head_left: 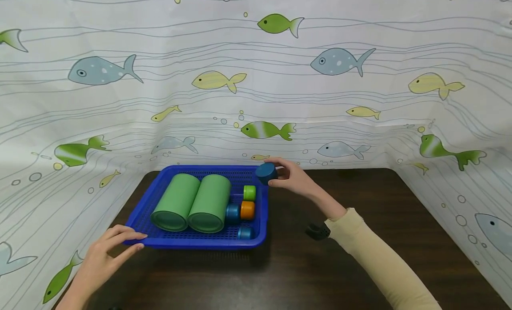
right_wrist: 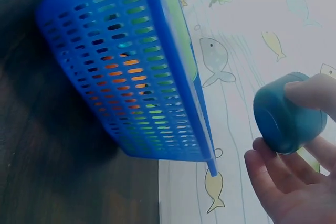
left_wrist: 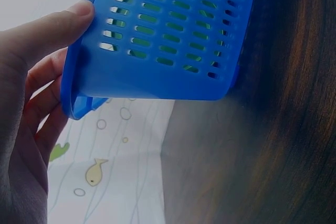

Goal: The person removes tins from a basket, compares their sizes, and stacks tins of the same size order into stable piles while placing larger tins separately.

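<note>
A blue plastic basket (head_left: 200, 243) with slotted walls stands on the dark table. At its near left corner my left hand (head_left: 105, 252) grips the rim (left_wrist: 73, 72), the thumb on one side and fingers on the other. My right hand (head_left: 294, 179) holds a small blue round jar (head_left: 266, 173) between thumb and fingers, raised over the basket's far right corner. In the right wrist view this jar (right_wrist: 289, 111) is apart from the basket wall. Two large green cylinders (head_left: 210, 199) lie side by side inside the basket.
Right of the cylinders in the basket are a light green jar (head_left: 250, 193), an orange jar (head_left: 247, 210) and two blue jars (head_left: 246, 232). A black object (head_left: 317, 231) shows near the right sleeve. A fish-patterned sheet (head_left: 280, 101) surrounds the dark wooden table (head_left: 304, 274).
</note>
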`<state>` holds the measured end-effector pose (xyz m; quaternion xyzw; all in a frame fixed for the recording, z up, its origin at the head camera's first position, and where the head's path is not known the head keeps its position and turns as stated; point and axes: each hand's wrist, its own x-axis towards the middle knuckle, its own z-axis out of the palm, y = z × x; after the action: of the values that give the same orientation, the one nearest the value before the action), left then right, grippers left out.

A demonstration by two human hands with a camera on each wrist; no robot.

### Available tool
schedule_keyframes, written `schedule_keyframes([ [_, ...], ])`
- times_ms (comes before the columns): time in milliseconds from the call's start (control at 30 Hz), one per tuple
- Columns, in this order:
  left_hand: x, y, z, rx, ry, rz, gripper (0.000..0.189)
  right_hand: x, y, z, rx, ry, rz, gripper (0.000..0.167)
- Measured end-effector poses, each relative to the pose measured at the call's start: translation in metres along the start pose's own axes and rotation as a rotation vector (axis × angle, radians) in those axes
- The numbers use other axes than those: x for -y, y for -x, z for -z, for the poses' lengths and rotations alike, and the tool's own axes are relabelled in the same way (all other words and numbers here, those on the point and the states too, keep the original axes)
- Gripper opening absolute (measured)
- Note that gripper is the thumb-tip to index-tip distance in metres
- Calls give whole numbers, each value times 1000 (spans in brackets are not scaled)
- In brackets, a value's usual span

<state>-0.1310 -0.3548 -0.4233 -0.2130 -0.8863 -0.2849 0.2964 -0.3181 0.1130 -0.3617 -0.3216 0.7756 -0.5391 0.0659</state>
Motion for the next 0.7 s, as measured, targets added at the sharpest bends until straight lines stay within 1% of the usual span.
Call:
schedule_keyframes([
  [67, 0, 0, 0, 8, 1, 13, 44, -1, 5, 1, -21, -1, 10, 57],
  [167, 0, 0, 0, 4, -2, 11, 44, -4, 12, 3, -51, 3, 18, 58],
  [300, 1, -1, 0, -19, -4, -35, 44, -9, 21, 7, -76, 20, 19, 59],
  [333, 1, -1, -1, -27, -4, -54, 44, -10, 24, 7, -83, 26, 16, 59],
  [400, 1, -2, -1, -28, -1, -67, 44, -13, 28, 10, -91, 37, 14, 59],
  [633, 2, -1, -1, -36, -6, -77, 46, -23, 39, 19, -151, 168, 12, 59],
  [700, 2, -1, -1, -37, -4, -78, 47, -25, 41, 21, -159, 186, 8, 60],
])
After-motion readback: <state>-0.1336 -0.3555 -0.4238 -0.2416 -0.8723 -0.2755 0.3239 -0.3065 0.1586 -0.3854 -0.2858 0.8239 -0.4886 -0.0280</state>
